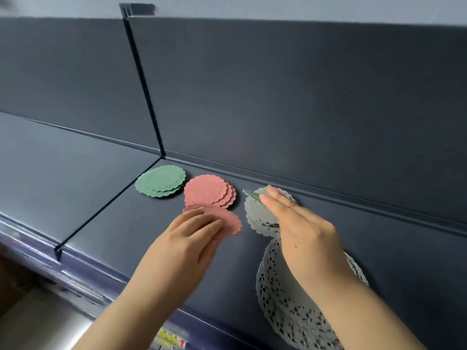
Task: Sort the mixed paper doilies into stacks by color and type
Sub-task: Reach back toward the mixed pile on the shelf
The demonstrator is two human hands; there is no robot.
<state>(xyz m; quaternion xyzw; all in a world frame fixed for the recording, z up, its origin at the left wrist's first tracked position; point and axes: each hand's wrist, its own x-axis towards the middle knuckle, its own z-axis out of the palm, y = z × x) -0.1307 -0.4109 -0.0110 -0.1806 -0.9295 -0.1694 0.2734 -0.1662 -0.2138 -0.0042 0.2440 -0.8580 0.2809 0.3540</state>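
I see a small pile of green doilies point(160, 181), round with wavy edges, lying flat at the back left. Just beside it on the right is a pile of pink doilies point(208, 190) of the same shape, fanned out a bit. In front of that pile a few more loose pink doilies point(228, 221) lie under the left hand point(187, 238). One green doily point(250, 194) sticks out edge-on from the tips of the right hand point(300, 231), above a pile of small white doilies point(260, 218), and a big white lacy doily point(290, 311) full of holes lies flat nearer to me, touching that white pile.
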